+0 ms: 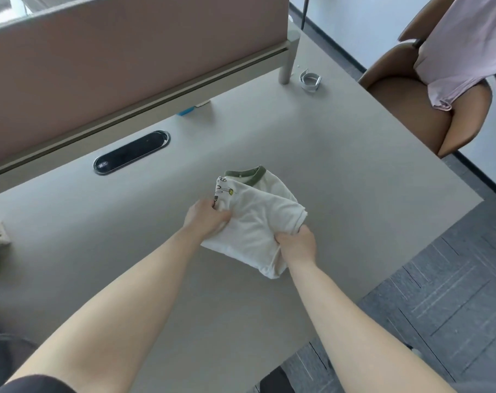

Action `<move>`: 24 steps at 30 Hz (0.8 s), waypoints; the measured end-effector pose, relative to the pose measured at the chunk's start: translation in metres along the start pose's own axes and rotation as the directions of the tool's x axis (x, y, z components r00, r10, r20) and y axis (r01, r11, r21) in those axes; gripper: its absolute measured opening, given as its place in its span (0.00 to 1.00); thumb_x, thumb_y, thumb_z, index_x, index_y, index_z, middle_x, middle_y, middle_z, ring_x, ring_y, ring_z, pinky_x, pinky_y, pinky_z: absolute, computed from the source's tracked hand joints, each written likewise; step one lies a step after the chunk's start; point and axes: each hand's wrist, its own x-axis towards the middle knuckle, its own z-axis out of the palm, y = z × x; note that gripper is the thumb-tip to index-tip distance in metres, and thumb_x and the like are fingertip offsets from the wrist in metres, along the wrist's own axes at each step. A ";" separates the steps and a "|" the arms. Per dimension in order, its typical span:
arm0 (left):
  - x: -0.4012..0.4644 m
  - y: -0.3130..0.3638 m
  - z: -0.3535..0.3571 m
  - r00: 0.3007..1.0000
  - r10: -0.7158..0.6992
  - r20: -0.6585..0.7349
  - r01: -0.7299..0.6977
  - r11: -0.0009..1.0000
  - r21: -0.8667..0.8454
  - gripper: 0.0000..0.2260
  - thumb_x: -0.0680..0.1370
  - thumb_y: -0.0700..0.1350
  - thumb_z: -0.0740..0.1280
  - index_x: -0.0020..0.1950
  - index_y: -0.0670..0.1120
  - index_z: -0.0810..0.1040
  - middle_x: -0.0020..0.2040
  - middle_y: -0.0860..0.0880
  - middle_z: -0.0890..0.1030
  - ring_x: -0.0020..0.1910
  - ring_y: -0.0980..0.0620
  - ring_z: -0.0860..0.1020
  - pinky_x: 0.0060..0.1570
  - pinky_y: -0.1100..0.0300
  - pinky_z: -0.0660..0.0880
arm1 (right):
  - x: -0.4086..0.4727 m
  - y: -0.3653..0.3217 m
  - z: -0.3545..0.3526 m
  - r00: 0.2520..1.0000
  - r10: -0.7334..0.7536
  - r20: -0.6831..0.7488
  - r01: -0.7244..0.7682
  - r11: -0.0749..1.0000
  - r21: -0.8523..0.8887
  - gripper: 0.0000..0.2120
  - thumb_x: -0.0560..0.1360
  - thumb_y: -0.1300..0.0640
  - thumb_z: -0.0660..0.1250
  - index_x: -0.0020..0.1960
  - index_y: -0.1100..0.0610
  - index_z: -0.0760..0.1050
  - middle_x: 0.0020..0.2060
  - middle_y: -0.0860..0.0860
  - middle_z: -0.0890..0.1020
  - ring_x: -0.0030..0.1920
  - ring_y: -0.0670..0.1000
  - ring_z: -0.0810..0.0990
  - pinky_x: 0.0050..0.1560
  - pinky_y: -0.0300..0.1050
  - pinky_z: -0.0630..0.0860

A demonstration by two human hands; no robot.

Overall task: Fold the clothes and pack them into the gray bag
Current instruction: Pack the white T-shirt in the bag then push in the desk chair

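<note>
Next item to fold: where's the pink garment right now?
In the head view's upper right corner, the pink garment hangs draped over the brown chair standing past the table's far right edge.

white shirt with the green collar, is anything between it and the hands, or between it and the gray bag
Nothing separates them: the left hand and right hand both grip the white shirt on the table. The gray bag is not in view, so that path cannot be judged.

Single head-worn view: I look forward and steeply down from above the table, close over both forearms; the partition crosses the upper left, floor and chair the right.
</note>
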 end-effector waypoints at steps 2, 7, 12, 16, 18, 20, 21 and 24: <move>-0.013 -0.005 -0.006 0.999 0.014 -0.029 -0.016 0.999 -0.051 0.13 0.71 0.51 0.71 0.40 0.42 0.74 0.35 0.49 0.74 0.36 0.48 0.73 0.35 0.56 0.67 | -0.002 -0.002 -0.005 1.000 -0.026 0.015 0.024 0.996 0.083 0.11 0.66 0.60 0.68 0.48 0.59 0.78 0.43 0.54 0.83 0.46 0.58 0.83 0.51 0.57 0.80; -0.058 -0.015 -0.036 0.974 0.014 -0.224 -0.060 0.978 -0.202 0.16 0.71 0.50 0.72 0.34 0.44 0.67 0.31 0.51 0.67 0.31 0.51 0.67 0.32 0.56 0.61 | -0.028 -0.032 -0.008 0.975 -0.193 0.109 0.180 0.976 0.122 0.06 0.69 0.65 0.66 0.43 0.59 0.78 0.39 0.52 0.82 0.41 0.54 0.81 0.40 0.46 0.76; -0.128 -0.040 -0.084 0.894 -0.078 -0.440 -0.048 0.963 -0.267 0.14 0.71 0.47 0.69 0.33 0.44 0.68 0.30 0.52 0.71 0.32 0.51 0.70 0.30 0.58 0.63 | -0.081 -0.064 0.023 0.873 -0.416 0.255 0.412 0.908 0.072 0.06 0.66 0.60 0.66 0.43 0.57 0.78 0.40 0.53 0.83 0.44 0.57 0.82 0.44 0.54 0.78; -0.200 -0.088 -0.125 0.770 -0.173 -0.614 -0.035 0.949 -0.312 0.13 0.71 0.47 0.68 0.32 0.44 0.68 0.30 0.51 0.74 0.32 0.52 0.72 0.32 0.59 0.66 | -0.152 -0.080 0.060 0.744 -0.522 0.417 0.539 0.838 0.087 0.08 0.65 0.57 0.65 0.41 0.60 0.75 0.36 0.54 0.80 0.36 0.57 0.77 0.38 0.51 0.74; -0.239 -0.118 -0.142 0.704 -0.221 -0.675 -0.021 0.944 -0.330 0.13 0.70 0.49 0.68 0.35 0.40 0.71 0.32 0.48 0.76 0.35 0.48 0.75 0.36 0.55 0.69 | -0.195 -0.084 0.076 0.669 -0.556 0.493 0.584 0.804 0.115 0.02 0.68 0.62 0.66 0.37 0.58 0.73 0.32 0.51 0.76 0.33 0.51 0.73 0.35 0.46 0.70; -0.280 -0.148 -0.158 0.629 -0.243 -0.739 -0.011 0.947 -0.322 0.13 0.70 0.49 0.69 0.36 0.40 0.72 0.34 0.48 0.77 0.37 0.47 0.76 0.36 0.54 0.68 | -0.238 -0.083 0.092 0.581 -0.586 0.565 0.639 0.758 0.129 0.07 0.70 0.65 0.66 0.36 0.56 0.72 0.31 0.49 0.75 0.32 0.50 0.72 0.33 0.45 0.69; -0.300 -0.162 -0.165 0.589 -0.250 -0.769 -0.011 0.949 -0.316 0.13 0.71 0.49 0.69 0.35 0.41 0.72 0.33 0.49 0.77 0.37 0.47 0.76 0.36 0.55 0.67 | -0.257 -0.080 0.102 0.535 -0.597 0.598 0.668 0.732 0.134 0.06 0.70 0.65 0.66 0.37 0.56 0.72 0.32 0.50 0.76 0.33 0.51 0.73 0.33 0.45 0.70; -0.352 -0.202 -0.185 0.478 -0.267 -0.837 0.000 0.952 -0.305 0.12 0.72 0.47 0.70 0.37 0.40 0.74 0.34 0.48 0.77 0.37 0.47 0.75 0.37 0.55 0.68 | -0.314 -0.070 0.132 0.433 -0.631 0.644 0.729 0.665 0.162 0.02 0.67 0.61 0.66 0.39 0.56 0.74 0.35 0.55 0.80 0.37 0.59 0.78 0.37 0.54 0.76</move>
